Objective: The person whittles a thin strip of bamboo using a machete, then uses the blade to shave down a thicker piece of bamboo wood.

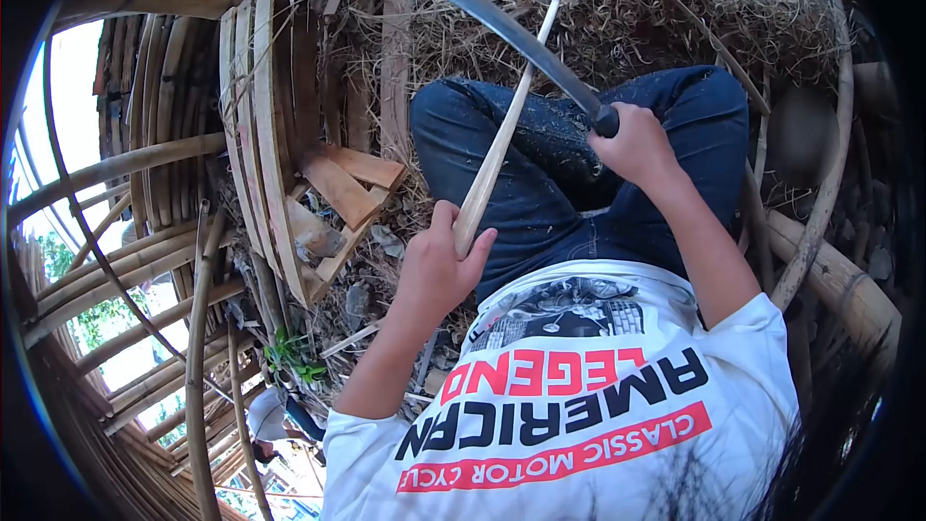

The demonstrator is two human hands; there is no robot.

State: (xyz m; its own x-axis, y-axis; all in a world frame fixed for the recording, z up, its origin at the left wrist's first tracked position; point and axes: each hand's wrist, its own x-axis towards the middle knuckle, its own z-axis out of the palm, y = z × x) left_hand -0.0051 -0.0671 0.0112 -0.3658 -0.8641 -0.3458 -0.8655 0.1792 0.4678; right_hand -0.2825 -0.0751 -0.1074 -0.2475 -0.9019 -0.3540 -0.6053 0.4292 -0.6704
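A long pale strip of wood or bamboo [503,139] slants up and away over my crossed legs. Its near end is in my left hand [442,256], fingers closed round it. My right hand [637,145] grips the dark handle of a curved knife [526,42]. The long blade points up and to the left and crosses over the strip, its tip beyond it; whether blade and strip touch I cannot tell. Bits of shavings lie on my dark jeans [559,135].
Dry shavings [752,0] cover the ground ahead. At left are a wooden slatted frame [260,135] with wood blocks [342,188] and bamboo poles [198,347]. A thick bamboo pole [834,275] lies at right. Part of another person [268,417] shows at lower left.
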